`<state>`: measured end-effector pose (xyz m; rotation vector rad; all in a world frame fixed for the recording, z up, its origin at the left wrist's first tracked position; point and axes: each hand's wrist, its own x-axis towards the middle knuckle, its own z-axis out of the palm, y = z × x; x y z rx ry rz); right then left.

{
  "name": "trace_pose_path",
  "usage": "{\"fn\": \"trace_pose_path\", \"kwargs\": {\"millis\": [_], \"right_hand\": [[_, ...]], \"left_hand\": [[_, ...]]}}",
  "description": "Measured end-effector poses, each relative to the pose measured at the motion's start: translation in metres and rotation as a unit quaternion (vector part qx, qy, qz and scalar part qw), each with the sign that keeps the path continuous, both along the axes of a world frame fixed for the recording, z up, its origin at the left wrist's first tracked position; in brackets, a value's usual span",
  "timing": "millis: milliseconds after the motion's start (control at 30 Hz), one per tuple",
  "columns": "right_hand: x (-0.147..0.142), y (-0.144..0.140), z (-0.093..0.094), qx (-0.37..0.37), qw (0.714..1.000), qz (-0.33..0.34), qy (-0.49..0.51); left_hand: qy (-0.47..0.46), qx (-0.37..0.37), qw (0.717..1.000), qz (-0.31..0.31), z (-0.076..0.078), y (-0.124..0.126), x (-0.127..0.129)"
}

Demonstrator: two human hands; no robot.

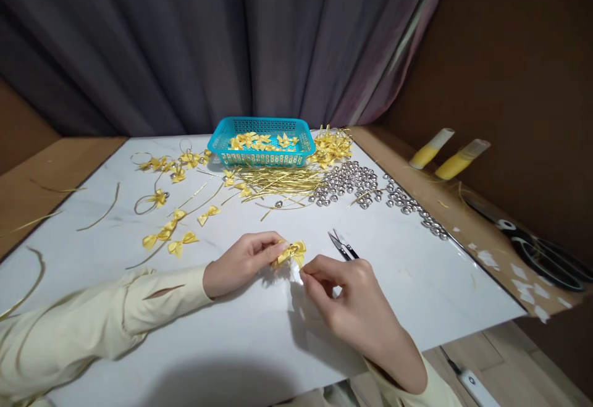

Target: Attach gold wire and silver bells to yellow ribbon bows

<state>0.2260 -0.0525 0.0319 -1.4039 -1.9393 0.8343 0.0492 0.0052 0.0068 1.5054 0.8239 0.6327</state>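
My left hand (245,264) pinches a yellow ribbon bow (297,251) between thumb and fingers, a little above the white tabletop. My right hand (348,293) is closed just to the right, thumb and forefinger pressed together on a thin gold cord (301,267) at the bow's lower edge. The fingers hide most of that cord. Small thread snips (341,245) lie behind my right hand, blades apart and pointing away, with their handles partly covered by it. A loose yellow bow (209,214) and several others rest on the table beyond my left arm.
At the back stands a turquoise basket (262,159) holding yellow bows. Before it lie a bundle of gold cords (278,181) and many silver beads (352,178). Large black scissors (532,246), paper scraps (488,259) and two yellow-filled tubes (463,159) occupy the right side.
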Motion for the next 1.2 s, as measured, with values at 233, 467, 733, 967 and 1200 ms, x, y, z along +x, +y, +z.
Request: {"fn": "trace_pose_path", "kwargs": {"millis": [233, 467, 733, 967, 1200], "right_hand": [[0.004, -0.002, 0.009, -0.064, 0.996, 0.039, 0.044], [-0.017, -0.024, -0.006, -0.353, 0.912, 0.145, 0.148], [-0.041, -0.030, -0.025, -0.519, 0.744, 0.126, 0.402], [-0.042, -0.025, -0.026, -0.588, 0.671, 0.160, 0.422], [-0.038, -0.024, -0.035, -0.574, 0.686, 0.172, 0.413]], "left_hand": [[-0.081, -0.077, 0.992, 0.050, -0.005, 0.003, 0.000], [-0.162, -0.137, 0.967, 0.144, 0.004, 0.012, 0.001], [-0.190, -0.128, 0.953, 0.196, 0.001, 0.022, -0.006], [-0.209, -0.103, 0.942, 0.243, 0.010, 0.034, -0.010], [-0.258, -0.153, 0.922, 0.245, 0.013, 0.035, -0.012]]}}
